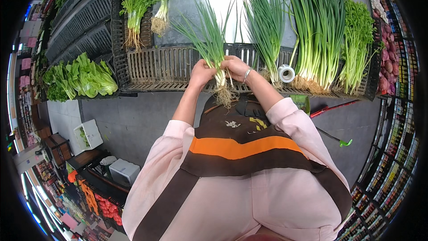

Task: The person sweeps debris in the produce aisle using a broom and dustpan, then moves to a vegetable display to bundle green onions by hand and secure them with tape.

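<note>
Both hands hold a small bunch of green onions above the front edge of a black plastic rack. My left hand pinches the white stems from the left, and my right hand, with a bracelet at the wrist, grips them from the right. The tangled roots hang down over my dark apron. One thin stalk hangs slightly apart under my right fingers. To the right, a roll of clear tape rests between another green onion bunch and a large heap of long green onions.
Leafy celery-like bunches stand at the right, beside red onions. At the left are a rooted leafy bunch, another small green onion bunch and lettuce. A red-handled tool and a white foam box are lower down.
</note>
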Tool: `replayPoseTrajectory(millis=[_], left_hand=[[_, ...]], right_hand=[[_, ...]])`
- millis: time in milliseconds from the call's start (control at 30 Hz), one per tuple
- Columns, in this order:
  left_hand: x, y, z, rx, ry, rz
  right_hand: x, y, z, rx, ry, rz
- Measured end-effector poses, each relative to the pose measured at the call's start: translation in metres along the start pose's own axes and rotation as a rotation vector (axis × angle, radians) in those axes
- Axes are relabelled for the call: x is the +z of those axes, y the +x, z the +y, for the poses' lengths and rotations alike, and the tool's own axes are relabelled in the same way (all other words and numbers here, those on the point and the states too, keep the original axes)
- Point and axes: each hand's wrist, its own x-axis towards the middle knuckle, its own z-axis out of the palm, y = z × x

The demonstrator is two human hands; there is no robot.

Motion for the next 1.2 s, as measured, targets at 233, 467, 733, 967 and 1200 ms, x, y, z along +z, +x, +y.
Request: replayPoseTrajectory(millis=[233,467,733,967,1200], left_hand=[[0.013,-0.018,0.031,0.092,0.37,0.16],[0.006,0.015,-0.009,0.017,0.105,0.012],[0.008,-0.016,0.011,-0.103,-0.164,0.052],[0.011,-0.035,0.014,0.021,-0.3,0.097],[0.017,-0.053,0.002,0.33,-0.32,0.145]], right_hand=[[-0.004,-0.002,-0.001,-0.038,-0.062,-0.041],[-0.002,0.001,0.004,-0.047,-0.087,-0.061],[-0.001,0.008,0.01,-0.068,-0.028,0.03],[0.005,0.008,0.01,-0.067,0.062,0.037],[-0.001,0.015,0.013,-0.036,0.043,0.012]])
